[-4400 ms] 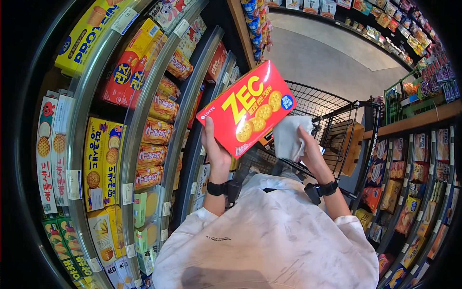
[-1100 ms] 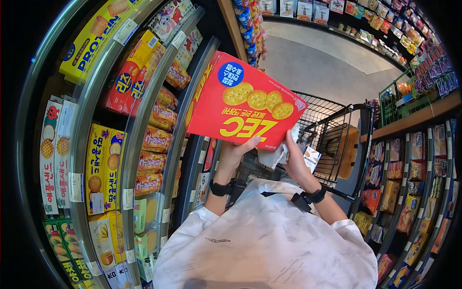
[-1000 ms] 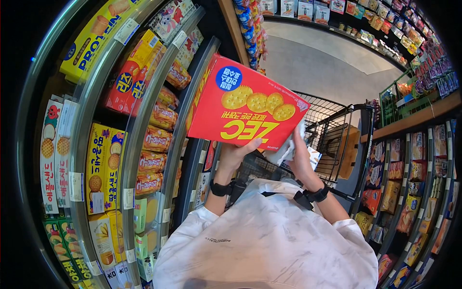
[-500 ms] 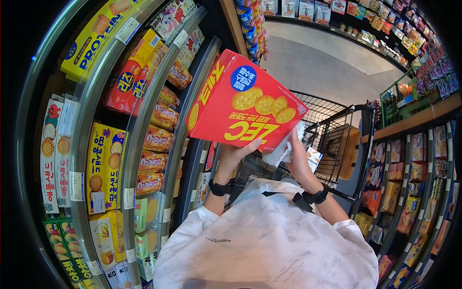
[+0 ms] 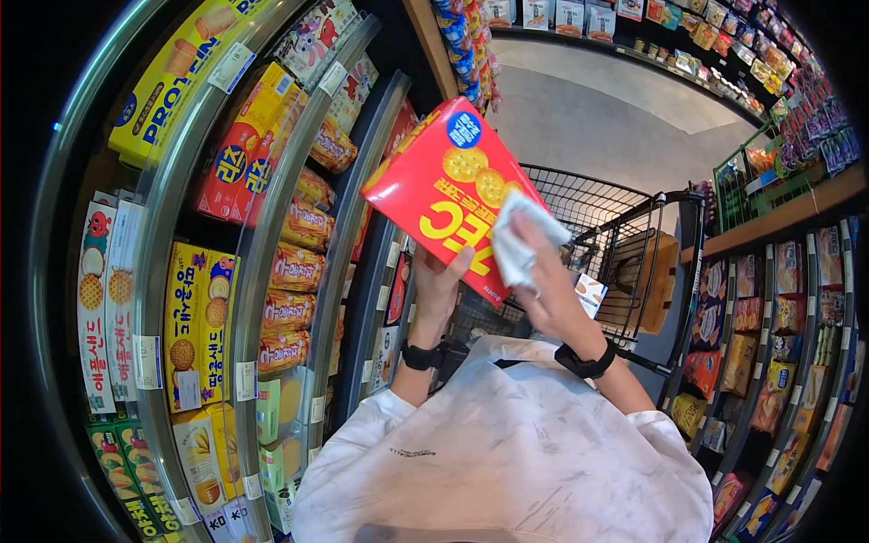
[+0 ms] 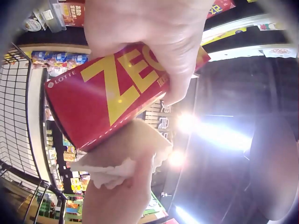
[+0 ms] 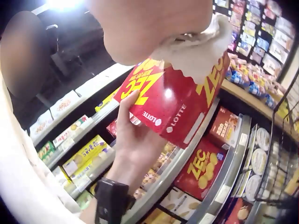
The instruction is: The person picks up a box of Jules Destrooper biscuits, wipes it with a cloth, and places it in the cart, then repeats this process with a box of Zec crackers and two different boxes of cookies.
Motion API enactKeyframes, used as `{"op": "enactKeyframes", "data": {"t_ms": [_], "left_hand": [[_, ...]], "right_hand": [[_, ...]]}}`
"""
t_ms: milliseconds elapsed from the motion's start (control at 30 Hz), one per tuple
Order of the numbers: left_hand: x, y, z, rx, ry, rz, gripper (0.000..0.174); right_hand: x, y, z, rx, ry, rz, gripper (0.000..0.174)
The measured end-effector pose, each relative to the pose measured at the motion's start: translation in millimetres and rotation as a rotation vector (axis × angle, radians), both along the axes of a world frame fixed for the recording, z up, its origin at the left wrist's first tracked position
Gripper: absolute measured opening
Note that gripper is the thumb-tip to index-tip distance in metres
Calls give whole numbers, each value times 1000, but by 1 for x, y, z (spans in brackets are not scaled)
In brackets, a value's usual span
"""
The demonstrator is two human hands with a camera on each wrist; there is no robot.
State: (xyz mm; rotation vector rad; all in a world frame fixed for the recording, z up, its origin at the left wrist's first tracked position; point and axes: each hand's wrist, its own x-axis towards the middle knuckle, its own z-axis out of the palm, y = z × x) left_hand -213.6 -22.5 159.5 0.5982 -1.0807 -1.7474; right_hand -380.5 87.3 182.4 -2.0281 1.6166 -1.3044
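A red ZEC cracker box (image 5: 457,195) is held up, tilted, its print upside down in the head view. The left hand (image 5: 438,288) grips its lower side, thumb over the front face; the right wrist view shows this hand (image 7: 135,144) under the box (image 7: 175,105). A pale cloth (image 5: 527,237) lies against the front face at its right part, pinched in the fingers of the right hand (image 5: 554,294). In the left wrist view the cloth (image 6: 112,172) hangs beside the box (image 6: 103,100), partly hidden by the right hand (image 6: 119,198).
Shelves of snack boxes (image 5: 201,317) line the left side. Beyond the hands stands a black wire cart (image 5: 588,199) with a cardboard box (image 5: 659,281) in or behind it. More packets fill shelves (image 5: 769,380) at the right, and grey floor (image 5: 588,100) shows beyond the cart.
The right hand has moved up and left with the cloth, from the box's lower right edge onto its front face. The box was turned around earlier and has since tilted more steeply.
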Motion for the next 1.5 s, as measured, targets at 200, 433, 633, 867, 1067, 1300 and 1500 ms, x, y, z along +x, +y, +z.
{"op": "enactKeyframes", "data": {"t_ms": [200,433,633,867,1067,1300,1500], "left_hand": [[-4,-11,-8,47,50,52,59],[3,-13,-9,114,139,83,67],[3,-14,-10,94,97,87,67],[4,-9,-16,35,-20,-4,71],[2,-6,-30,-10,-16,-96,94],[-7,4,-15,-84,-138,-60,98],[-1,6,-4,-150,-193,-163,85]], "right_hand": [[5,1,8,72,129,281,70],[-29,-6,-20,29,135,44,67],[3,5,0,99,174,366,63],[-26,-14,3,37,97,-65,65],[-5,-2,13,79,242,216,68],[-2,-7,29,41,144,183,66],[-22,-19,26,-19,-36,-73,63]]}}
